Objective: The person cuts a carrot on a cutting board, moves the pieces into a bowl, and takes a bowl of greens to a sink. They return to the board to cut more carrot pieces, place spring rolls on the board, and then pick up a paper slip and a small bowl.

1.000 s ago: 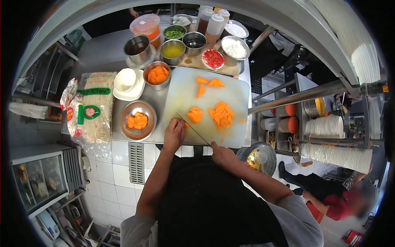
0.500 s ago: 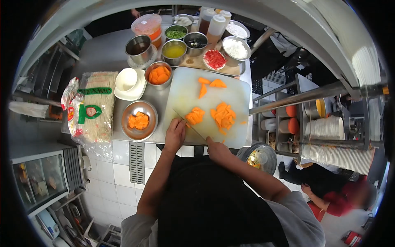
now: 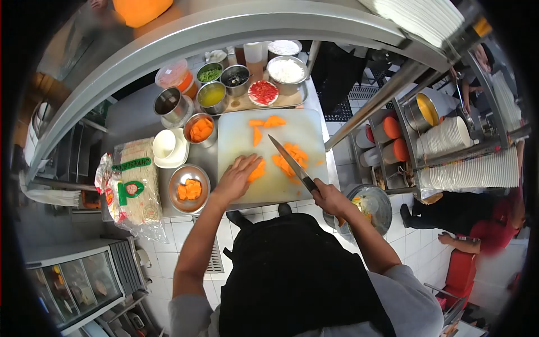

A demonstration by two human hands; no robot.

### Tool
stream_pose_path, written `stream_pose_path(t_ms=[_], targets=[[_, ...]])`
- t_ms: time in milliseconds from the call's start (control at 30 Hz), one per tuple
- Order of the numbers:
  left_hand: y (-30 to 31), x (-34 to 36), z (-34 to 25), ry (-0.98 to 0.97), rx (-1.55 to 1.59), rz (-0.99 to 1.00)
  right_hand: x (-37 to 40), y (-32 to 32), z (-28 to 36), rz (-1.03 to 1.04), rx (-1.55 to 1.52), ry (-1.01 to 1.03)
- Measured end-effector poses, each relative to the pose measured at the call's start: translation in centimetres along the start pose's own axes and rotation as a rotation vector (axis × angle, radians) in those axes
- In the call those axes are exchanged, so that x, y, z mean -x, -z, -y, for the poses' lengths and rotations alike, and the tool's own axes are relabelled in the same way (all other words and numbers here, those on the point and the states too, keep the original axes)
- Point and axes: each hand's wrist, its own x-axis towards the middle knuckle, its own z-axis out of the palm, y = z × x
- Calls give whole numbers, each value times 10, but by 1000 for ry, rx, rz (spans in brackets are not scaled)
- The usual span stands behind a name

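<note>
My right hand is closed around the handle of a kitchen knife, its blade slanting up and left across the cutting board. Under the blade lies a pile of sliced carrot, partly hidden by it. My left hand has its fingers stretched out at the edge of a smaller pile of carrot slices, which it partly covers. Larger carrot pieces rest near the board's far edge. Left of the board, a metal bowl contains cut carrot, and another bowl holds more.
A bag of noodles and white bowls stand on the left. Behind the board are metal containers, a plate of red strips and squeeze bottles. A bin is below right. A person is at far right.
The knife has lifted from the left carrot pile and swung right, over the other pile. My left hand has left the blade and spread over the left pile. The camera view has shifted.
</note>
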Motion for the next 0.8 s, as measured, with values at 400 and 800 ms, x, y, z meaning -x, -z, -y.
stream_pose_path(t_ms=[400, 800], targets=[[-2, -28, 9, 53, -184, 502, 21, -21, -18, 19, -62, 46], [1, 51, 15, 416, 110, -29, 8, -13, -7, 114, -44, -4]])
